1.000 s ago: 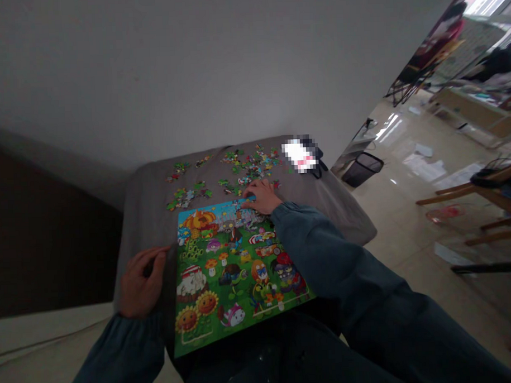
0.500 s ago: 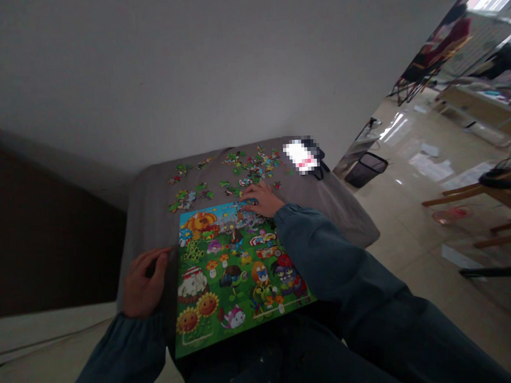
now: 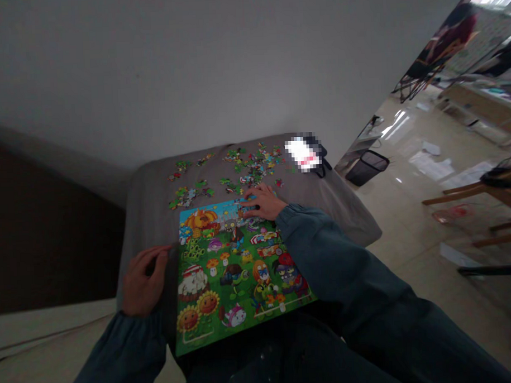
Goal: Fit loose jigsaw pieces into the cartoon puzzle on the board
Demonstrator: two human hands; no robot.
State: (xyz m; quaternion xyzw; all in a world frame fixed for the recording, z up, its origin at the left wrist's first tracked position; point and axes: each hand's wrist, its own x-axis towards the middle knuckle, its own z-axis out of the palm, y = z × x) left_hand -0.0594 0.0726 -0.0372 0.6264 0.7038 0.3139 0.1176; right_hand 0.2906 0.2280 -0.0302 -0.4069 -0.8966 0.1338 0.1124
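A colourful jigsaw puzzle [image 3: 237, 276] with cartoon sunflowers, mushrooms and plant characters lies across my lap, its far edge on a grey cloth [image 3: 156, 228]. My right hand [image 3: 260, 203] rests with spread fingers on the puzzle's top edge, and I see no piece held in it. My left hand [image 3: 145, 282] lies loosely curled on the cloth, its fingertips near the puzzle's left edge. Beyond the puzzle, loose pieces [image 3: 254, 166] lie scattered, and a smaller partly joined cluster [image 3: 185, 197] sits nearest its top left corner. My right sleeve hides the puzzle's right side.
A pixelated object [image 3: 303, 154] lies at the cloth's far right corner. A wall rises behind the cloth. To the right, the lower floor holds a black mesh bin [image 3: 367, 168], scattered papers [image 3: 430, 166] and a wooden chair [image 3: 469, 192].
The view has shifted slightly, moving the room a little within the frame. Both hands stay in nearly the same places on the puzzle and cloth.
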